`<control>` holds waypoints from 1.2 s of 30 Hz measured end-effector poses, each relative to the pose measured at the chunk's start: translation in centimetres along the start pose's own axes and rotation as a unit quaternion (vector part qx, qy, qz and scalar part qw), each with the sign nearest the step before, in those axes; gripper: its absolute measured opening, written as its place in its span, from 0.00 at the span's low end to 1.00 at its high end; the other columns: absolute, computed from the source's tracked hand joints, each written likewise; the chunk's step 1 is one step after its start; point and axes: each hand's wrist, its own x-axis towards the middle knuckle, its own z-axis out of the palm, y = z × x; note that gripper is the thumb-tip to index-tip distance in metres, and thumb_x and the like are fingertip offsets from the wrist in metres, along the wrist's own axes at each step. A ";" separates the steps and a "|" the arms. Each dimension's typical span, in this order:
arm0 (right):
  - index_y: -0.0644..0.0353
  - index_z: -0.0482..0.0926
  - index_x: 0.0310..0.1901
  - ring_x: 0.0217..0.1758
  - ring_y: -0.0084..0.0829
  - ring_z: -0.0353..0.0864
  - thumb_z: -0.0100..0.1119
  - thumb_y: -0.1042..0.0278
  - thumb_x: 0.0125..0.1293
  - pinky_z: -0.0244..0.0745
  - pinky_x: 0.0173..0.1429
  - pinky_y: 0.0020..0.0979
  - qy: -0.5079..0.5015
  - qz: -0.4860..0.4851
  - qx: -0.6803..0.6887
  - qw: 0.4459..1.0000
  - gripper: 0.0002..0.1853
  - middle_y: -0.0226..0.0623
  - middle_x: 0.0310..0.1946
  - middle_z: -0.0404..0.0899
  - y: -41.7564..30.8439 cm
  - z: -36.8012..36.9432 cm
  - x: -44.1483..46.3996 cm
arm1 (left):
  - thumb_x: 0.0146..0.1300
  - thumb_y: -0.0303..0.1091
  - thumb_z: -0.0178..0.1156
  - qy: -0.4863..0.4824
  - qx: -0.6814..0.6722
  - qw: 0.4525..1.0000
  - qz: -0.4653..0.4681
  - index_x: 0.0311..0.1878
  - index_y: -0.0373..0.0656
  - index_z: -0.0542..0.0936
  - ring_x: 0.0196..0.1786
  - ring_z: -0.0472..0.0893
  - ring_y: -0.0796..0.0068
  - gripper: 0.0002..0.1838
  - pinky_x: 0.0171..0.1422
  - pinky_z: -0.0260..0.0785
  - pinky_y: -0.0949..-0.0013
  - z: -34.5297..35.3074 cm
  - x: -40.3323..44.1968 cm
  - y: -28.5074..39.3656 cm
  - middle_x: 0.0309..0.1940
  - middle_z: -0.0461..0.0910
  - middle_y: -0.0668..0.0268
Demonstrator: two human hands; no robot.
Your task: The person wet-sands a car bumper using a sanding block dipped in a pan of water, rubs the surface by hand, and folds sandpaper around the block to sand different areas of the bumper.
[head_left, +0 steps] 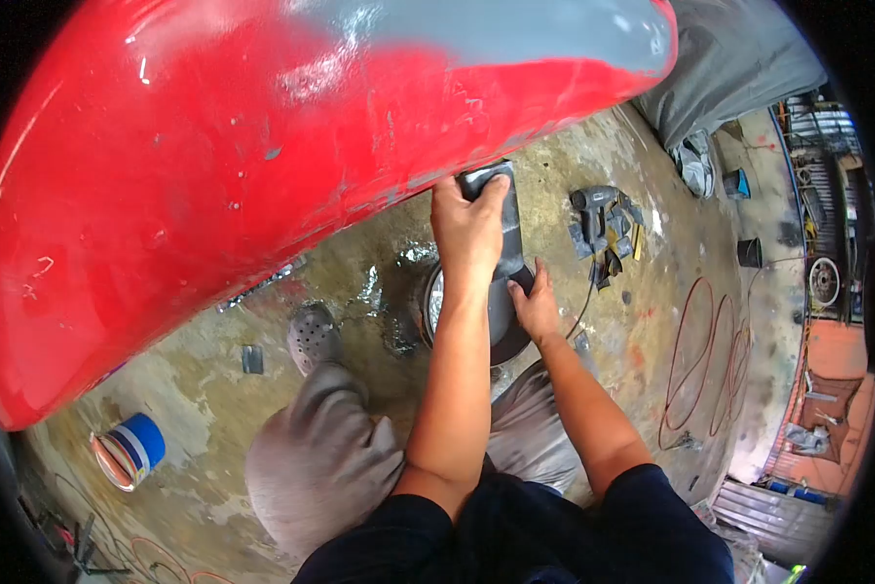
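Observation:
My left hand is closed around the upper end of a dark grey strip, which looks like sandpaper. It holds that end up against the lower edge of a glossy red panel with a grey patch. Lower down, my right hand grips the strip's other end, thumb toward the left; its fingertips are partly hidden. Behind my forearms stands a round dark tub, mostly covered by them.
A corded heat gun or drill lies among dark sheet scraps on the wet concrete floor. A blue-and-white bucket lies tilted at left. A red hose coils at right. Grey sheeting hangs at the upper right.

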 end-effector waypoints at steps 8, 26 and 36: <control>0.68 0.78 0.66 0.65 0.29 0.78 0.60 0.55 0.80 0.69 0.71 0.30 -0.076 -0.052 0.383 0.919 0.25 0.39 0.59 0.83 -18.2 -12.2 3.3 | 0.65 0.17 0.68 -0.005 -0.032 0.999 0.044 0.53 0.32 0.82 0.48 0.83 0.77 0.13 0.57 0.75 0.71 0.9 0.5 2.3 0.49 0.86 0.63; 0.66 0.84 0.39 0.31 0.18 0.71 0.62 0.52 0.79 0.69 0.36 0.29 -0.039 0.022 0.415 0.909 0.21 0.26 0.26 0.79 -21.5 -10.2 6.0 | 0.63 0.22 0.70 0.065 0.176 0.970 0.155 0.48 0.28 0.85 0.48 0.88 0.64 0.11 0.58 0.77 0.59 2.4 1.1 3.9 0.45 0.90 0.55; 0.66 0.85 0.39 0.32 0.18 0.72 0.63 0.54 0.78 0.71 0.38 0.29 -0.066 0.008 0.413 0.908 0.19 0.26 0.28 0.80 -21.1 -9.3 7.4 | 0.63 0.23 0.70 0.079 0.230 0.966 0.089 0.48 0.28 0.85 0.47 0.89 0.62 0.12 0.58 0.77 0.57 2.8 0.7 5.5 0.44 0.91 0.53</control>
